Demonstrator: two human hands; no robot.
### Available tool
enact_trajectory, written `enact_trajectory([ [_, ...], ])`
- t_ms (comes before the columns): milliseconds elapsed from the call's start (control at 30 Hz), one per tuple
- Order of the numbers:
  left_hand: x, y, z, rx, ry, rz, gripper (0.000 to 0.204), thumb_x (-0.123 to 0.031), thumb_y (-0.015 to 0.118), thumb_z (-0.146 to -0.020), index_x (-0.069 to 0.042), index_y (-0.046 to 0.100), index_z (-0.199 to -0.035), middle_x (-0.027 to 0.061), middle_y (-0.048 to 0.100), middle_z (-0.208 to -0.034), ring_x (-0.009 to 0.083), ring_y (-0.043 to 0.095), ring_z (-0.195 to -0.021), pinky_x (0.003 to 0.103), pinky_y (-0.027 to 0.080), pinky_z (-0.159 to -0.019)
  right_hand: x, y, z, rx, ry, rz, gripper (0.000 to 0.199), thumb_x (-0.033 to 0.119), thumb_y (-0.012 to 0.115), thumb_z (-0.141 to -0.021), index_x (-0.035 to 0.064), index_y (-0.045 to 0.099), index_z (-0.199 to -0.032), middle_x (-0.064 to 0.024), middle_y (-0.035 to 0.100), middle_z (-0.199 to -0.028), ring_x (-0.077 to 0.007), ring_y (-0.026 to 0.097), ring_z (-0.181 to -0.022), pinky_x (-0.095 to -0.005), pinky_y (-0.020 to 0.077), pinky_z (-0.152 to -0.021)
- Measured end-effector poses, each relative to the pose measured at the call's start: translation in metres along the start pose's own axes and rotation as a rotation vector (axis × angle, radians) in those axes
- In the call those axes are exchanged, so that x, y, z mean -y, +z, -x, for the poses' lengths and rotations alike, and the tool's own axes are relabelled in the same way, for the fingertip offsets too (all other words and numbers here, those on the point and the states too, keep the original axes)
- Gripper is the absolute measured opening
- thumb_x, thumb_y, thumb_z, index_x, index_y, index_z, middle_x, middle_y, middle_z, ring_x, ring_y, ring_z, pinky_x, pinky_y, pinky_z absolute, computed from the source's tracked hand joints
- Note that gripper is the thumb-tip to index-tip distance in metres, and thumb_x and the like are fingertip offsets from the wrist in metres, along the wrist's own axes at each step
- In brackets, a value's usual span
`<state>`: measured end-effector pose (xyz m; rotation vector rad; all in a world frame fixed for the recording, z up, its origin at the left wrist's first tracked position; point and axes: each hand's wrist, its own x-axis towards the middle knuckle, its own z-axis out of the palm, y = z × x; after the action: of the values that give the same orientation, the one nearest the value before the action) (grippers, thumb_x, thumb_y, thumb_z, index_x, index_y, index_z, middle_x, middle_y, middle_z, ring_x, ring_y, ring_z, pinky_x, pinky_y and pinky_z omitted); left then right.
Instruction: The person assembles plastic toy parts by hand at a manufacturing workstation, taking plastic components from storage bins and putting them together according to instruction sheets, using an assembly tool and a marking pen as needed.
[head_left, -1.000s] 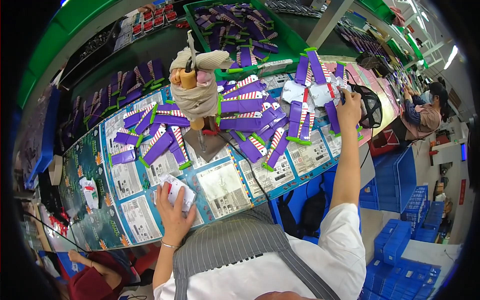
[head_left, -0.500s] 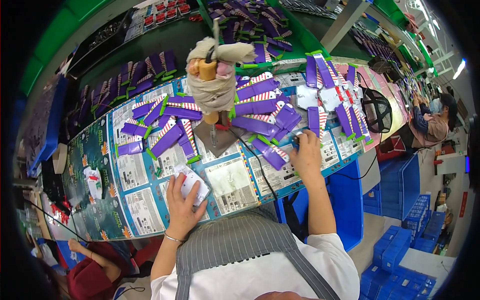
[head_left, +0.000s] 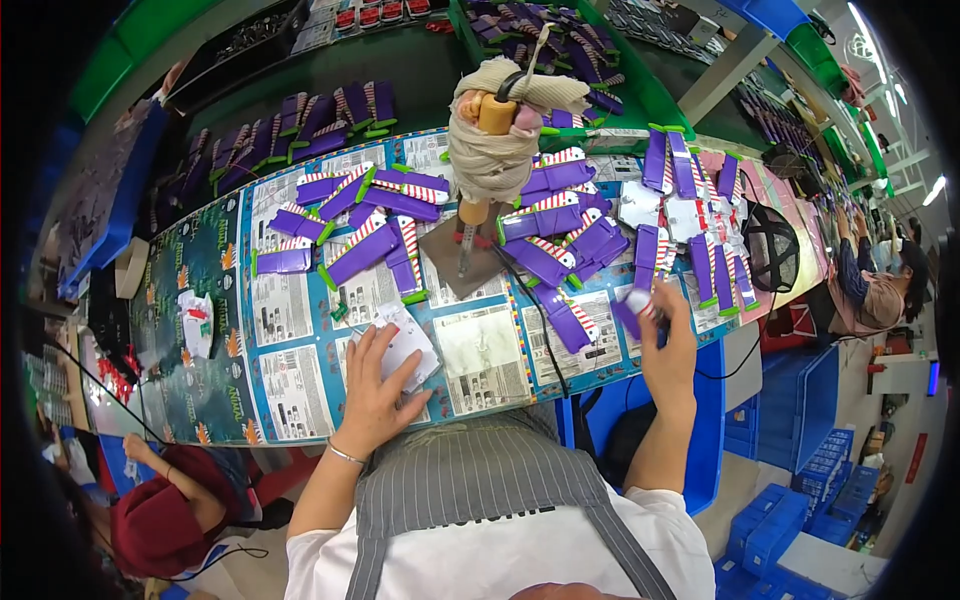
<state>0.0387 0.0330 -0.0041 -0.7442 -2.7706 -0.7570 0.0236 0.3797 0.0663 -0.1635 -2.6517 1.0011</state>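
Note:
My left hand (head_left: 378, 392) lies with its fingers spread on the left part of a flat white plastic piece (head_left: 412, 348) near the table's front edge. Farther right, my right hand (head_left: 668, 352) pinches a small purple-and-white plastic part (head_left: 630, 308), blurred, just above the table. Purple parts with red-and-white striped edges and green ends (head_left: 365, 255) lie in a loose group beyond my left hand. More of these purple parts (head_left: 565, 318) lie left of my right hand. At the far right, several are joined to white pieces (head_left: 640, 203).
A cloth-wrapped upright tool (head_left: 490, 150) stands mid-table on a dark base plate (head_left: 455, 262). A black cable (head_left: 540, 340) runs to the front edge. Blue bins (head_left: 790, 400) stand at the right. Co-workers sit at lower left (head_left: 165, 510) and far right (head_left: 880, 290).
The view has shifted, so the table appears farther right. My right hand has lifted the small purple-and-white part. My left hand stays at the white piece, its fingers more spread.

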Motion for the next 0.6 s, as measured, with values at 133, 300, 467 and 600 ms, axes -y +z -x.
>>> enact_trajectory([
  [133,-0.026,0.011,-0.013,-0.194,0.208,0.211,0.057,-0.005,0.071,-0.065,-0.005,0.050,-0.119,0.0193,0.041,-0.132,0.0442,0.041,-0.118,0.053,0.036,-0.096,0.031,0.021,0.027,0.616,-0.074,-0.327,0.026,0.008,0.062,-0.083,0.0057,0.057,-0.108,-0.0112,0.063,-0.099,-0.0223,0.061,-0.089,-0.0302,0.0479,-0.076],
  [300,-0.043,0.018,-0.031,-0.032,0.230,0.482,0.050,-0.001,0.063,-0.073,0.001,0.050,-0.121,0.0115,0.059,-0.084,0.0277,0.058,-0.080,0.036,0.046,-0.070,0.049,0.058,0.033,0.741,-0.114,-0.805,0.017,0.002,0.063,-0.081,0.0015,0.059,-0.097,-0.0120,0.062,-0.097,-0.0208,0.059,-0.094,-0.0315,0.0450,-0.083],
  [467,-0.032,0.023,-0.011,0.111,0.248,0.464,0.047,-0.004,0.064,-0.070,-0.004,0.055,-0.116,0.0064,0.053,-0.071,0.0232,0.052,-0.064,0.034,0.041,-0.056,0.057,0.070,0.035,1.332,-0.055,-1.178,0.018,0.015,0.063,-0.085,-0.0001,0.060,-0.093,-0.0144,0.061,-0.099,-0.0250,0.058,-0.095,-0.0347,0.0433,-0.084],
  [600,-0.004,0.013,0.005,-0.311,0.046,0.049,0.057,-0.002,0.064,-0.071,0.000,0.045,-0.125,0.0153,0.054,-0.101,0.0306,0.054,-0.091,0.038,0.044,-0.077,0.050,0.075,0.022,0.801,-0.371,-0.631,0.031,0.003,0.068,-0.070,0.0043,0.060,-0.101,-0.0073,0.056,-0.095,-0.0249,0.054,-0.089,-0.0342,0.0410,-0.079],
])
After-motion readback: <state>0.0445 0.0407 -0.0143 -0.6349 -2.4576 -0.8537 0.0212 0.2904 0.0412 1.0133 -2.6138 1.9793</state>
